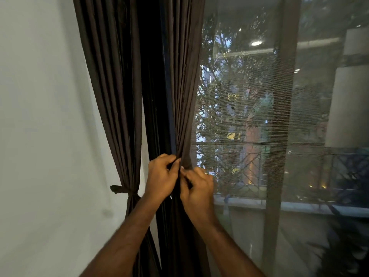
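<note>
A dark brown curtain panel (183, 86) hangs gathered into narrow folds at the left edge of a window. My left hand (161, 176) grips the bunched folds from the left at about waist height. My right hand (197, 186) grips the same bundle from the right, just below, and the fingertips of both hands meet on the fabric. A second dark curtain panel (115, 96) hangs to the left, cinched by a knotted fabric tie (124, 190).
A white wall (40, 136) fills the left side. To the right is a window with an insect mesh screen (249, 116) and a vertical frame bar (279, 116). Trees, a balcony railing (299, 166) and buildings show outside.
</note>
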`<action>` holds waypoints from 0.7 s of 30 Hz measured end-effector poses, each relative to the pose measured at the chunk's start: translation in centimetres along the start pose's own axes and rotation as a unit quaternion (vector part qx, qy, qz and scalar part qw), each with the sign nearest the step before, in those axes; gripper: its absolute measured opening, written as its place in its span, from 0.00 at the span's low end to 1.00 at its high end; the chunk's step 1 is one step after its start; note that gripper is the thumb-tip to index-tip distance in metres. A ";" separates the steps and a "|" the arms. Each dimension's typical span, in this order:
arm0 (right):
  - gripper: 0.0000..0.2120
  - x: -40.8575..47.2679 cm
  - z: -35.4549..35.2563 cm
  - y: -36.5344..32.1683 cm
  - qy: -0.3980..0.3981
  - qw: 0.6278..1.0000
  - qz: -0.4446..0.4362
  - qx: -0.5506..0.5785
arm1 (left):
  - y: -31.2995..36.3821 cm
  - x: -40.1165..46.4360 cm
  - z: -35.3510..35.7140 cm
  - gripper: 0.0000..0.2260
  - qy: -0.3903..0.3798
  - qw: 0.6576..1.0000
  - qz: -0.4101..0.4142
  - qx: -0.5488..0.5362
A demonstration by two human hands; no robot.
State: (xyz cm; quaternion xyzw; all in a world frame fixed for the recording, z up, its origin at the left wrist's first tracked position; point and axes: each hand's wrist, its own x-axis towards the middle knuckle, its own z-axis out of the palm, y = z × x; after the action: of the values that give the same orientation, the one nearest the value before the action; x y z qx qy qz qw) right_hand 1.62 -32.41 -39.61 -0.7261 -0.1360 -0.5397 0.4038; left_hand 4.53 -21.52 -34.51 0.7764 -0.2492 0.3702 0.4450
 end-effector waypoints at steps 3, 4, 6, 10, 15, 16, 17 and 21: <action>0.07 -0.2 0.3 0.1 -0.006 1.000 0.002 -0.001 | 0.1 -0.1 -0.3 0.10 -0.004 1.000 -0.002 0.011; 0.07 -0.3 0.3 0.1 -0.005 1.000 0.001 -0.004 | 0.2 -0.2 -0.3 0.10 -0.003 1.000 0.002 0.020; 0.07 -0.4 0.3 -0.1 -0.001 1.000 -0.001 -0.008 | 0.3 -0.3 -0.3 0.09 0.007 0.999 0.007 0.032; 0.07 -0.3 0.2 -0.1 -0.015 1.000 0.003 -0.007 | 0.2 -0.2 -0.3 0.12 -0.005 0.999 0.004 0.054; 0.09 -0.1 0.0 -0.3 -0.025 1.000 -0.002 -0.013 | 0.3 0.4 -0.6 0.14 -0.041 0.996 -0.017 0.083; 0.09 -0.2 0.1 -0.4 -0.025 1.000 -0.002 -0.014 | 0.3 0.5 -0.6 0.12 -0.050 0.995 -0.023 0.086; 0.08 -0.2 0.1 -0.4 -0.023 1.000 -0.001 -0.016 | 0.3 0.5 -0.6 0.11 -0.057 0.994 -0.028 0.089; 0.09 -0.3 0.1 -0.4 -0.026 1.000 -0.001 -0.014 | 0.1 -0.1 -0.5 0.09 -0.062 0.995 -0.020 0.080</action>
State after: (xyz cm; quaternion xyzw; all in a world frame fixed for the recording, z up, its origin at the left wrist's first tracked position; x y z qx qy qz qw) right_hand 1.39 -32.02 -39.70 -0.7455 -0.1395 -0.5227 0.3893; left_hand 4.23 -21.07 -34.36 0.8358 -0.2302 0.3315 0.3723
